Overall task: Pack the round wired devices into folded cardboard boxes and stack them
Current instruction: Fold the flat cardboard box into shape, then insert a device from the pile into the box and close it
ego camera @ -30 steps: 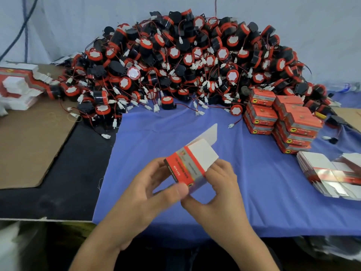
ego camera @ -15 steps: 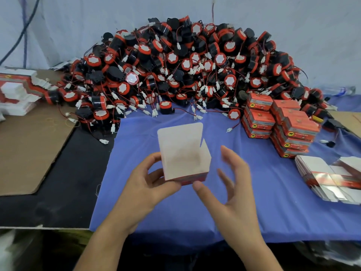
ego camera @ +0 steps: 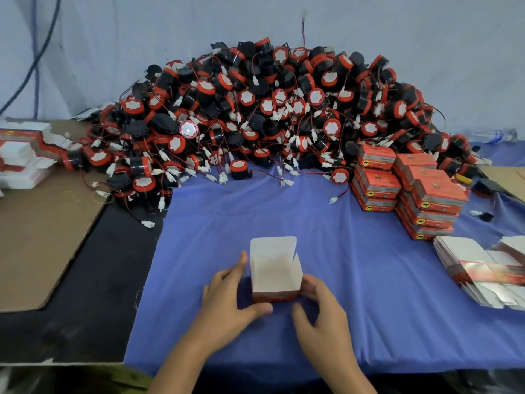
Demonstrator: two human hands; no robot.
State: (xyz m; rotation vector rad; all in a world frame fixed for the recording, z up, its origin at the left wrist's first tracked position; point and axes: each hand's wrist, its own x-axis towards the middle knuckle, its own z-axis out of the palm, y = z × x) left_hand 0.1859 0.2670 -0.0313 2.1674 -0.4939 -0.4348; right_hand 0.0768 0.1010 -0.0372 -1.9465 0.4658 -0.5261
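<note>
Down onto the blue cloth (ego camera: 369,280) has come the open box (ego camera: 274,275), lifted half a second ago in the left hand (ego camera: 227,297) alone. That hand, on the box's left, holds it with fingers up the left wall and thumb on the near face, while the right hand (ego camera: 322,305) rests loosely curled fingers against the right wall, thumb clear. Mouth up, lid flap raised on its far side, the box has the pile of round wired devices (ego camera: 270,109) well beyond it, straight ahead, so both hands look equally near, the looser right likelier to reach.
</note>
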